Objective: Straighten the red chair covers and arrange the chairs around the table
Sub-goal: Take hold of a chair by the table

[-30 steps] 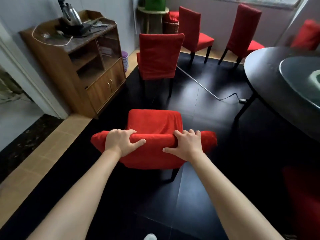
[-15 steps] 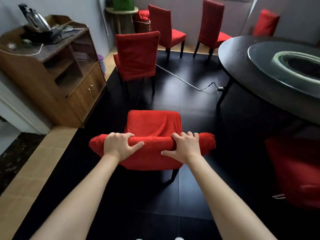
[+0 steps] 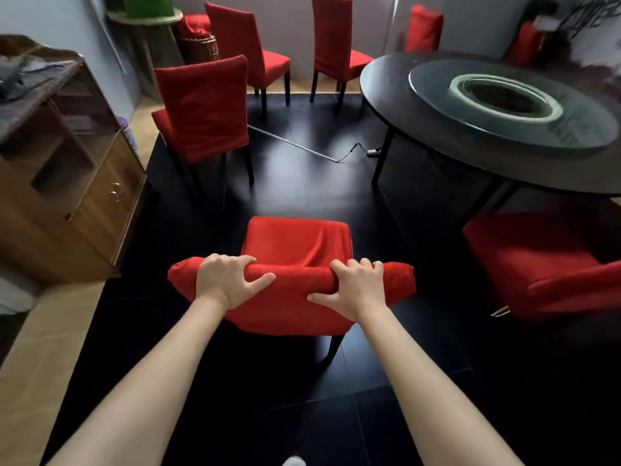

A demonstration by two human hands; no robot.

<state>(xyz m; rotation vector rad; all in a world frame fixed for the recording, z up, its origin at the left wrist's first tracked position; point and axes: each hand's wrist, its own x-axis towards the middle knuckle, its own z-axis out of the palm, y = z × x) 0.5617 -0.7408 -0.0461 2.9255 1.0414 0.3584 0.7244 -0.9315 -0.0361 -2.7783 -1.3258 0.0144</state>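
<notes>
nearest, the top of a red-covered chair [image 3: 295, 264] is gripped by both hands: the left hand [image 3: 225, 280] and right hand [image 3: 353, 286] are each curled over the backrest edge, thumbs toward the body, likely so it can be steered. it is set on the dark floor [image 3: 302, 169], apart from the round worktop [image 3: 420, 105] at right. farther off, other red chairs [image 3: 205, 109] are left scattered, not yet arranged.

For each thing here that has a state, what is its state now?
held chair: upright, cover wrinkled on the seat
left hand: grips the backrest top
right hand: grips the backrest top
cabinet: doors closed
chair by the cabinet: upright, away from the round table
</notes>
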